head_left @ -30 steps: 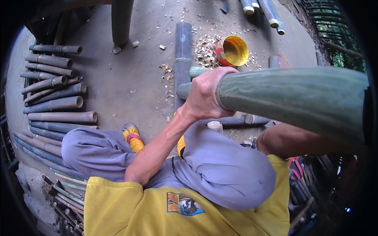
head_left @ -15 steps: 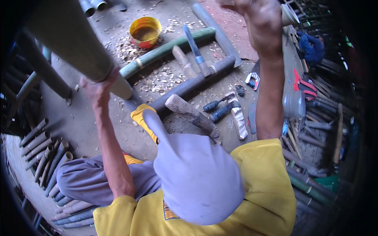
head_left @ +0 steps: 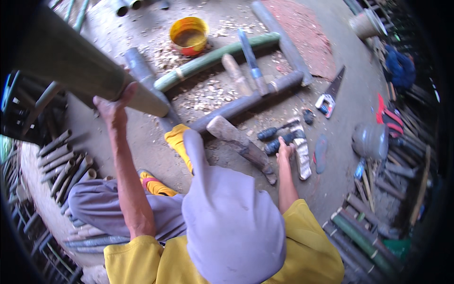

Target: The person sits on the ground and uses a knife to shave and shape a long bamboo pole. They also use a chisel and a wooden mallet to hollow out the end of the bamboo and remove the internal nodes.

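Note:
My left hand [head_left: 115,105] is closed round a thick grey-green bamboo pole [head_left: 71,59], which slants in from the upper left. The pole's narrower lower end lies over a dark crosspiece. My right hand [head_left: 284,153] is down on the floor, its fingers closed at a tool with a black-wrapped handle [head_left: 273,147]. Beside that lies another black-handled tool [head_left: 267,134], and under them a whitish flat strip [head_left: 303,158]. To the left of my right hand rests a worn wooden mallet [head_left: 236,139]. My foot in a yellow sock [head_left: 178,141] presses near the crosspiece.
Dark and green bamboo lengths [head_left: 217,59] form a frame on the floor, with wood chips inside. A yellow-red tub [head_left: 189,35] stands beyond it. Rightward are a handsaw [head_left: 333,92], a clear plastic jar [head_left: 370,141] and piled bamboo pieces [head_left: 369,232]. Cut bamboo tubes [head_left: 71,170] lie left.
My right hand has come down from raised at the upper right to the black-wrapped handle. My left hand keeps hold of the bamboo pole. The view has shifted a little.

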The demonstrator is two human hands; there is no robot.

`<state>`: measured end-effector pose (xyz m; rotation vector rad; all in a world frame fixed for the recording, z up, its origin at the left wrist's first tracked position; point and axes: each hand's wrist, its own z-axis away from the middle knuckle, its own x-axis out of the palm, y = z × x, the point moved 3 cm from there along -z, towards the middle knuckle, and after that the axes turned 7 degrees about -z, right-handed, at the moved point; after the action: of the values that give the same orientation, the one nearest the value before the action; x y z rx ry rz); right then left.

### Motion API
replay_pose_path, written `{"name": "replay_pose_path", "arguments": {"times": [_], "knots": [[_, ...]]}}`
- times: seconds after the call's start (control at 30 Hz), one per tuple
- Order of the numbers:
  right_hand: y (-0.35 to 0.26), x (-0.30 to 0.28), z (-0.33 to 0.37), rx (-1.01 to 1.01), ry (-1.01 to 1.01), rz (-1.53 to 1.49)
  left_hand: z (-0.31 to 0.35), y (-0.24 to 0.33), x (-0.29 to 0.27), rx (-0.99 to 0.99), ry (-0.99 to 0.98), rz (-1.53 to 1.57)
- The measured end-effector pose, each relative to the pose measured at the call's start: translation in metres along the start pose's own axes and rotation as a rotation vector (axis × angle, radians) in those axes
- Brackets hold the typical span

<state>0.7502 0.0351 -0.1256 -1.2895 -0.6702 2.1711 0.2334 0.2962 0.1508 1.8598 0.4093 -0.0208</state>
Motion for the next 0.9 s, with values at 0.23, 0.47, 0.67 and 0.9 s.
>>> {"name": "replay_pose_path", "arguments": {"times": [0.23,0.47,0.67,0.9], "knots": [[-0.037,-0.019,0.033,-0.091,0.207,-0.398,0.0,0.009,0.011,-0.097,-0.054,0.027],[-0.188,0.011,0.229,-0.089,-0.959,-0.612,0.006,0.009,0.011,-0.134,-0.029,0.077],[-0.169,0.15,0.295,0.164,-1.366,-0.292,0.003,0.013,0.019,-0.173,-0.069,0.031],[-0.147,0.196,0.297,0.321,-1.385,-0.185,0.005,0.002,0.009,-0.103,0.047,-0.008]]}}
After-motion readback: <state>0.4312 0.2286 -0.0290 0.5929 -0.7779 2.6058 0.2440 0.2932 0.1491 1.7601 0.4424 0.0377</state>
